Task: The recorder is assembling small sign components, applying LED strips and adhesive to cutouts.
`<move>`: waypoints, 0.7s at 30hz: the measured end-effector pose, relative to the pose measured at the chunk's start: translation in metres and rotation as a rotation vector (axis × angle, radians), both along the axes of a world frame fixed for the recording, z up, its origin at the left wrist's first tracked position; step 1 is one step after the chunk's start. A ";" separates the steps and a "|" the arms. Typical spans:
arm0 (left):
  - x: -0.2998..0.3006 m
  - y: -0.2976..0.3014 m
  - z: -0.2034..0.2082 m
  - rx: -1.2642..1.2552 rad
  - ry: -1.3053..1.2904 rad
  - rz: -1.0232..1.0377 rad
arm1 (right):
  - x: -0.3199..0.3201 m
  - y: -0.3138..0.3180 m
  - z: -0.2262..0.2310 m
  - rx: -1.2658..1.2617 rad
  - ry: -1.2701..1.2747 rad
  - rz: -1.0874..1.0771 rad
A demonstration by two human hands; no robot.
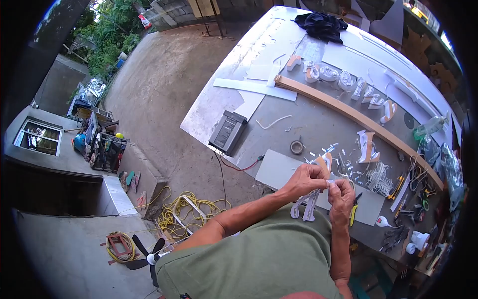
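A white channel letter (309, 199) with an orange-tan rim is being held over the near edge of the worktop (318, 124), above a pale grey sheet (279, 169). It is being gripped at its upper end by the left hand (304, 180), fingers closed around it. The right hand (341, 193) is curled shut just beside it, fingertips pinched on a small white piece at the letter's top edge; what the piece is cannot be told.

More letters are being kept on the worktop: one upright orange-sided letter (367, 145) near the hands, and a row of white letters (343, 82) beyond a long curved wooden strip (348, 112). A tape roll (297, 147) and a dark grey power supply box (228, 132) with a red lead are lying to the left. A dark cloth (321, 25) is lying at the far end.

Containers: small white cups (418, 241) are standing at the right near edge; contents cannot be told. Yellow cable (184, 209) and a fan (147, 256) are lying on the concrete floor.
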State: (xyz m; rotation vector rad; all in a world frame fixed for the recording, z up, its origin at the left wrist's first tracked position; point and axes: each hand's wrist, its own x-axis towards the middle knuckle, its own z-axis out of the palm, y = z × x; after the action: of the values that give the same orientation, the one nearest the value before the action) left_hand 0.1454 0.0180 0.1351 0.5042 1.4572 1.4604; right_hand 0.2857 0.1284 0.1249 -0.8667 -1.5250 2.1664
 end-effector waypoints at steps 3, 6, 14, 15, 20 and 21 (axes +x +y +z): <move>-0.001 -0.004 0.008 0.027 0.011 0.036 | -0.004 0.000 -0.002 -0.011 0.056 0.016; 0.002 -0.004 0.000 0.047 0.016 0.051 | -0.002 0.001 -0.002 -0.013 0.077 0.026; 0.000 -0.003 0.008 0.033 0.033 -0.013 | 0.000 -0.005 0.009 -0.037 0.073 -0.037; 0.000 -0.004 0.011 0.041 0.042 -0.017 | 0.000 -0.006 0.010 -0.030 0.069 -0.041; -0.010 -0.006 0.011 -0.009 0.025 -0.058 | -0.002 -0.007 0.010 -0.127 0.060 -0.035; -0.011 -0.006 0.012 0.006 -0.021 -0.051 | -0.003 -0.008 0.010 -0.135 0.052 -0.030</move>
State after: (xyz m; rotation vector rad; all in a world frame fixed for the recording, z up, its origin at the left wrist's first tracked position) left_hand 0.1346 0.0121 0.1472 0.5243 1.4139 1.4258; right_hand 0.2832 0.1203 0.1349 -0.8625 -1.3454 2.2725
